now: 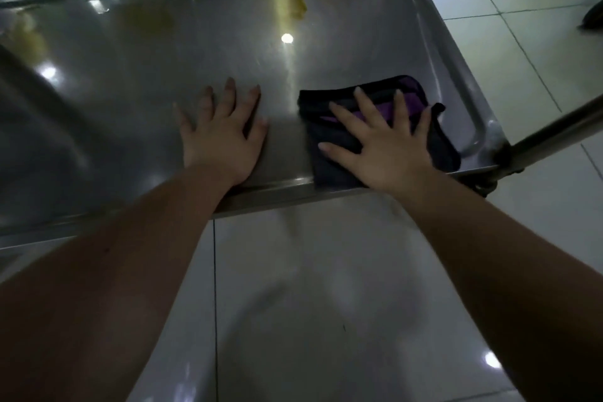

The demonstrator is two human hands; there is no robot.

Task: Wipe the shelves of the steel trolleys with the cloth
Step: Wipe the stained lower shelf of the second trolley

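A steel trolley shelf (163, 75) with a raised rim fills the upper half of the head view. A folded dark cloth with purple patches (329, 166) lies at its near right corner. My right hand (381, 143) presses flat on the cloth, fingers spread and straight. My left hand (222, 134) rests flat on the bare steel just left of the cloth, fingers spread. A yellowish smear (293, 2) marks the far rim of the shelf.
A steel corner post and slanted tube (554, 134) stand at the shelf's right corner. Another yellowish patch (29, 36) shows at the far left. White glossy floor tiles (326, 303) surround the trolley. A dark object (592, 18) sits at the right edge.
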